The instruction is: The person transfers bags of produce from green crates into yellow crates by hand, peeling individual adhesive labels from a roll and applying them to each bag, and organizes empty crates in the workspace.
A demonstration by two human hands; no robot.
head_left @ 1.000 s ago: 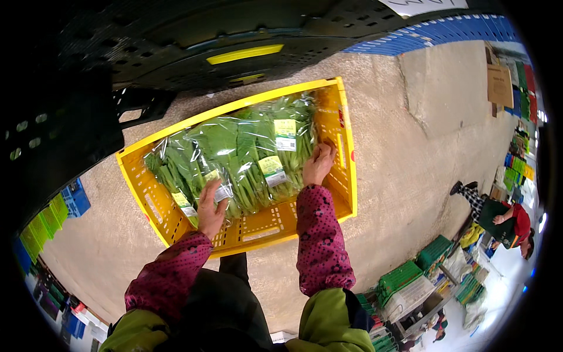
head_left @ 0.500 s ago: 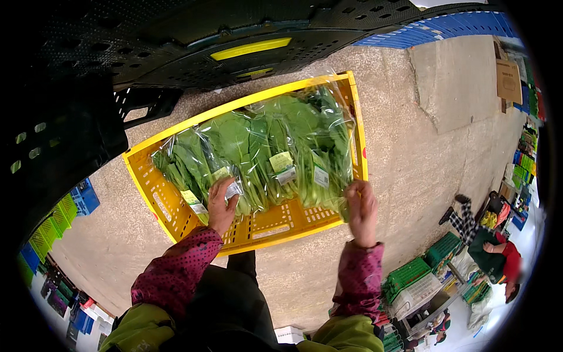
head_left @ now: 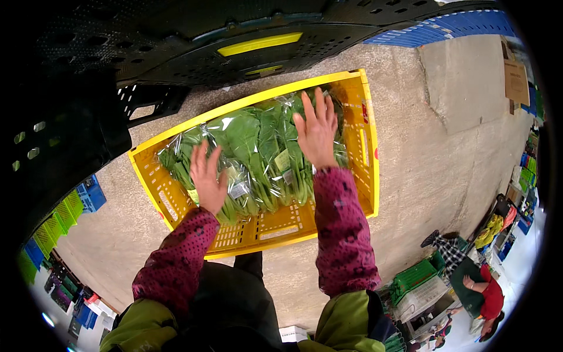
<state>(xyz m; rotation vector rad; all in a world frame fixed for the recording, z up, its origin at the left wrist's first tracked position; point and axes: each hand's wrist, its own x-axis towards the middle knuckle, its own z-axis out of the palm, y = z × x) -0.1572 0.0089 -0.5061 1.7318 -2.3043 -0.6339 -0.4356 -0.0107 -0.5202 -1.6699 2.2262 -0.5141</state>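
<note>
Yellow label [head_left: 282,160] marks bagged greens [head_left: 242,136] beneath splayed left hand [head_left: 209,180] and splayed right hand [head_left: 318,136].

Fingers [head_left: 320,107] spread over bagged greens [head_left: 243,139] in a yellow crate [head_left: 353,126].

I can see a person in pinky-purple sleeves [head_left: 345,232] with little dark dots and bigger dark blobs all over. The spotty cloth is a bit baggy and wrinkly, and it ends at the wrists. The left hand [head_left: 206,179] and the right hand [head_left: 318,132] are bare. Higher up is a yellowy-green jacket [head_left: 346,322], with a dark patch [head_left: 381,317] on its right sleeve. The trousers [head_left: 234,311] look black.
</note>
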